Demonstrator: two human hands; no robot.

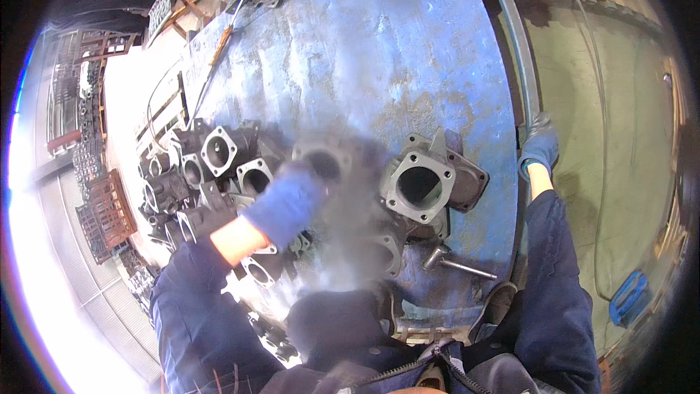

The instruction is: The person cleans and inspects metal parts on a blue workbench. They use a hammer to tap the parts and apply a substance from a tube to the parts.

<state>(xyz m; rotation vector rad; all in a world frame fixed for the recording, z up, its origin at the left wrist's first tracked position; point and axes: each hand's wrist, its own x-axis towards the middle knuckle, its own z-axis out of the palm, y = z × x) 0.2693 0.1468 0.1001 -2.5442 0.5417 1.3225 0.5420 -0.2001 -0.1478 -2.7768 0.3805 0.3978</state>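
Observation:
My left hand [288, 201], in a blue glove, reaches over a crowd of dark metal castings at the left of the blue table [379, 66]. It is smeared, and its fingers are hard to make out. Right by its fingertips is a blurred casting [321, 157] with a round bore; whether I grip it does not show. At the table's right side my right hand [539, 147], gloved in blue and grey, is closed on the metal rail [512, 33]. Between my hands sits a casting with a square flange [419, 186] and a wide round opening.
A hammer-like metal tool [467, 268] lies near the front of the table. Several flanged castings [219, 152] crowd the left side. A long rod with an orange handle [221, 45] lies at the far left. On the floor at right is a blue object [628, 298].

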